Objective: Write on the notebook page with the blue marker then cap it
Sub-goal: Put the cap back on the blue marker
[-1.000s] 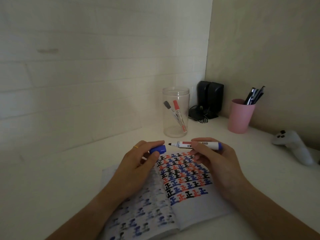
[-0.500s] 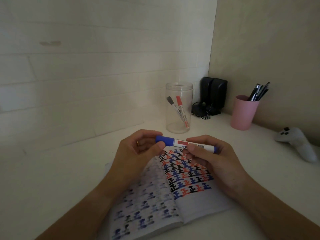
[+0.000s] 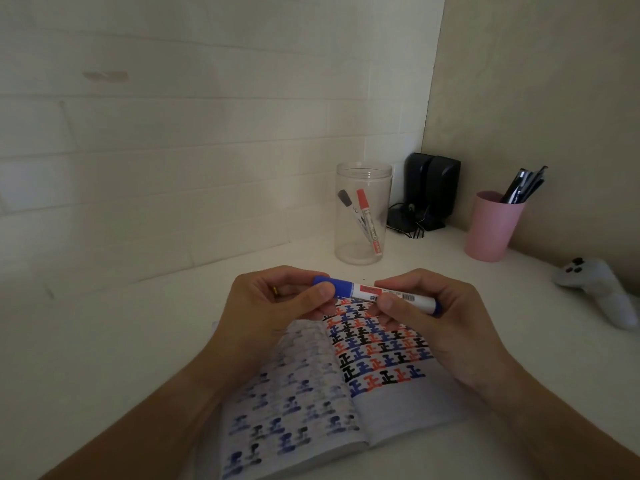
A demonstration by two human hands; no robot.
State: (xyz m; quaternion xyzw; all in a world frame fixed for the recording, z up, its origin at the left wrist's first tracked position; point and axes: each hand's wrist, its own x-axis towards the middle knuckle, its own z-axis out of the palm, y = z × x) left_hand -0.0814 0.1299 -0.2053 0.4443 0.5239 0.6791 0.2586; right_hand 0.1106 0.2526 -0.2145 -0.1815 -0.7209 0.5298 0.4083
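Observation:
An open notebook (image 3: 388, 403) lies on the white desk in front of me, its right page filled with rows of blue, red and black characters. Above it I hold the blue marker (image 3: 367, 291) level, with its blue cap (image 3: 330, 285) seated on the left end. My left hand (image 3: 273, 306) pinches the cap between thumb and fingers. My right hand (image 3: 440, 317) grips the white barrel near its blue tail end.
A clear plastic jar (image 3: 362, 213) with a red and a black marker stands behind the notebook. Black speakers (image 3: 431, 188) fill the corner. A pink cup (image 3: 491, 230) of pens and a white game controller (image 3: 595, 289) sit at the right.
One second ago the cap was off in my left hand and the tip bare. The hands came together and the cap now sits on the marker.

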